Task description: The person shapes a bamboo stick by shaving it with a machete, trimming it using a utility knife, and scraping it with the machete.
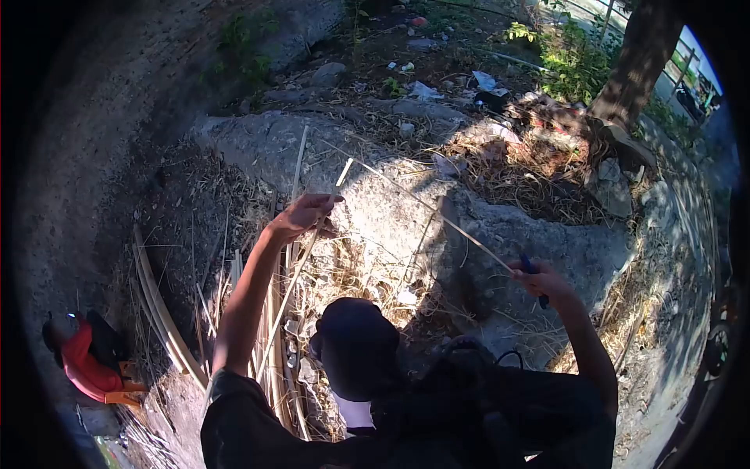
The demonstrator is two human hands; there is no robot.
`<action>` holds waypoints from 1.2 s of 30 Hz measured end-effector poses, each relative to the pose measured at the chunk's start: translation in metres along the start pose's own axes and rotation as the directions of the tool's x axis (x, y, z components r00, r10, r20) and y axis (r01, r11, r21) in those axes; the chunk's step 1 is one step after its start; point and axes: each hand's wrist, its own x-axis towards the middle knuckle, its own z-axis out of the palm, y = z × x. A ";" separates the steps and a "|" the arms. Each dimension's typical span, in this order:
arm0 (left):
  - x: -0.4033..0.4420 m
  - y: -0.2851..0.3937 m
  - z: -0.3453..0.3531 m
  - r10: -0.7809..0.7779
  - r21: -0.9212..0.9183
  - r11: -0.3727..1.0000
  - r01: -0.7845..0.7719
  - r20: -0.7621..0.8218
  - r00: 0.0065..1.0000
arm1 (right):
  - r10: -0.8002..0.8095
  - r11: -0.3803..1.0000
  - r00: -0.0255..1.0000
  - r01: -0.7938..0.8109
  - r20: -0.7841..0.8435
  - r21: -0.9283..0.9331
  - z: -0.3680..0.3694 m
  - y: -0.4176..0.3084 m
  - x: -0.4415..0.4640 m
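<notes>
My left hand (306,217) is raised, its fingers closed around a pale bamboo strip (291,285). That strip's upper end sticks out above the fingers, and its lower part slants down beside my body. Out to the right, my right hand (545,283) is closed on a dark blue handle (544,300) that looks like a knife's; no blade can be made out. From the same hand a long thin strip (437,213) reaches up and left, its far end thin and faint above the rock. The two strips appear close near their upper ends; whether they touch I cannot tell.
Several bamboo strips (160,313) lean at the left. A rock ledge (258,148) spans the front, with dry grass (351,270) below it. Litter and a tree trunk (641,62) are beyond. A person in red (87,363) sits at far left.
</notes>
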 end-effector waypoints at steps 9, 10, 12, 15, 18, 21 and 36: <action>0.087 -0.201 -0.002 -0.022 -0.045 0.999 0.003 -0.431 0.902 | 0.088 0.993 0.985 -0.099 0.148 0.069 -0.070 0.000 -0.039; 0.109 -0.236 -0.010 0.105 0.198 0.980 -0.015 -0.452 0.886 | 0.084 0.994 0.987 -0.093 0.134 0.064 -0.071 0.000 -0.045; 0.116 -0.225 0.000 0.115 0.494 0.852 0.176 -0.504 0.856 | 0.030 0.999 0.997 -0.033 0.072 0.034 -0.070 -0.003 -0.055; 0.136 -0.166 0.018 0.076 0.389 0.920 0.053 -0.308 0.948 | -0.068 0.987 0.992 0.051 0.104 0.151 -0.032 -0.010 -0.053; 0.078 -0.011 0.078 0.115 0.152 0.981 -0.121 0.048 0.992 | -0.110 0.990 0.989 0.100 0.102 0.096 0.031 -0.046 -0.046; 0.045 0.062 0.132 0.237 -0.204 0.955 -0.216 0.088 0.968 | -0.159 0.987 0.968 0.149 0.196 0.067 0.079 -0.082 -0.036; -0.013 0.078 0.189 0.389 -0.640 0.613 -0.464 -0.267 0.882 | -0.219 0.976 0.949 0.216 0.227 0.038 0.177 -0.114 -0.037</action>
